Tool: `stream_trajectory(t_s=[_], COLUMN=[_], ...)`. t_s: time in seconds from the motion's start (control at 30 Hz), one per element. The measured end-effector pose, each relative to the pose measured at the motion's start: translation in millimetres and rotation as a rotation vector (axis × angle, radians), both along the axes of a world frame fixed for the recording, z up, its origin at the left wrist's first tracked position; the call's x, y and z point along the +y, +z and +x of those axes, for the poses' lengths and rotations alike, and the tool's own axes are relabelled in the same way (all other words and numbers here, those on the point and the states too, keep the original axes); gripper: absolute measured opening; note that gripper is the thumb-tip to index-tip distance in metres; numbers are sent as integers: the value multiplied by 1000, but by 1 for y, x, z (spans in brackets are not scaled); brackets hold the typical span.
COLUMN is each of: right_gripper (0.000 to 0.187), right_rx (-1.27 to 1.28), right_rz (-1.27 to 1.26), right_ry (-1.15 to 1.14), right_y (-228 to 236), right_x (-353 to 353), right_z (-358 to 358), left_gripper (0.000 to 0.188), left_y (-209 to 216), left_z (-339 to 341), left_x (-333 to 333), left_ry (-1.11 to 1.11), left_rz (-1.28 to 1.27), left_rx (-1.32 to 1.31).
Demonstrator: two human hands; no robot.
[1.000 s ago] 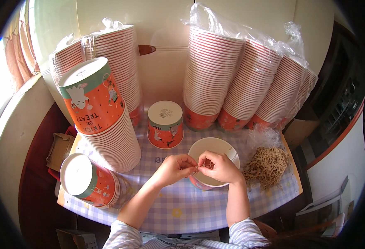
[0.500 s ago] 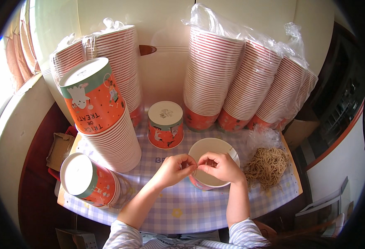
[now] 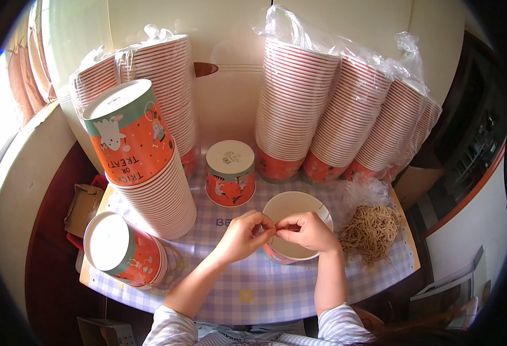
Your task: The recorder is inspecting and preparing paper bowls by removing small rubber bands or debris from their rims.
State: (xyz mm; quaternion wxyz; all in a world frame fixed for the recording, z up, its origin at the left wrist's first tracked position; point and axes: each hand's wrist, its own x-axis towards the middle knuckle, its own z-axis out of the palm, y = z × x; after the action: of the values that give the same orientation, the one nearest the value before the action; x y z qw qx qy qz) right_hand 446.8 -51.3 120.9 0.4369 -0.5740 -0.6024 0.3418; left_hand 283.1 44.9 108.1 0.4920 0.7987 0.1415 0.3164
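Over the near left rim of an upright, open paper bucket [image 3: 291, 202] with white inside, my two hands meet fingertip to fingertip. My left hand [image 3: 244, 235] pinches a thin tan cord [image 3: 273, 239], of which only a short bit shows below the fingers. Thumb and forefinger of my right hand [image 3: 308, 232] are pressed together at the same spot, on the cord's end as far as I can see. A bit of cord also shows at the bucket's right rim. Beside the bucket on the right lies a tangled heap of tan cords [image 3: 371, 233].
One orange bucket [image 3: 230, 179] stands upside down behind. To the left are a tall nested stack [image 3: 155, 199] and a short, tilted stack [image 3: 121, 251]. Plastic-wrapped bucket stacks [image 3: 293, 104] line the back. A checked cloth [image 3: 224, 294] covers the table.
My fingertips have shifted very slightly at the cord, staying pinched together. The bucket and everything else look the same.
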Motion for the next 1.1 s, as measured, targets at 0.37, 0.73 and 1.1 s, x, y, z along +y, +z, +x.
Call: stream_trajectory(t_s=[0.37, 0.73, 1.1], right_gripper=[9, 4, 2], right_rx=[81, 177, 112], right_rz=[45, 21, -1], right_ry=[6, 20, 11], right_y=[-2, 0, -2], right_x=[2, 1, 3], right_z=[1, 3, 6], left_gripper=[6, 18, 14], left_y=[0, -5, -6], left_z=[-1, -2, -2], left_x=[0, 1, 6], left_ry=[-46, -33, -145], left_rz=[-21, 222, -300], left_rx=[-42, 220, 199])
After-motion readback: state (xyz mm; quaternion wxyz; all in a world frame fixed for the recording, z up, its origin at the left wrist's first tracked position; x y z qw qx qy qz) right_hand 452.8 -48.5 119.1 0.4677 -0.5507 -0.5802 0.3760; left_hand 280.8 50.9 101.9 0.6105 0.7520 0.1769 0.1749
